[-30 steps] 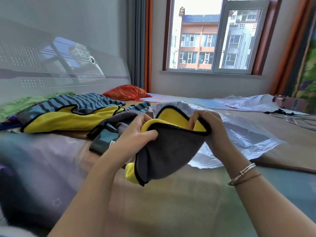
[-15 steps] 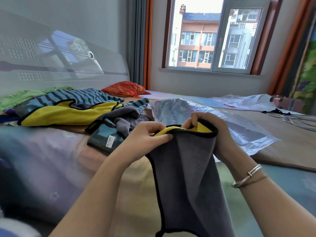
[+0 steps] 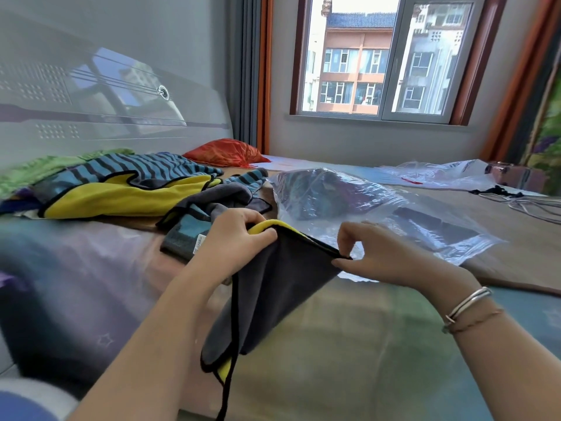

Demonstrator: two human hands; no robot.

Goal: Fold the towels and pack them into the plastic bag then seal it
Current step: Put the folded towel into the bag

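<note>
Hands both up over the bed (image 3: 349, 344), gripping one towel's top hem. Left hand (image 3: 233, 241) was clenched round the near-left corner of the grey towel (image 3: 273, 296), fingers curled over, yellow backing showing at the fold. Right hand (image 3: 376, 256) pinched the far end of the hem between thumb and forefinger, other fingers loosely curled. Towel hung slack below, its lower corner resting on the bed. Plastic bag (image 3: 379, 214) lay behind the hands on the bed, dark contents inside, hard to make out. Loose towel pile (image 3: 127, 189) sat to the left, unfolded. Left fingertips hidden by cloth.
</note>
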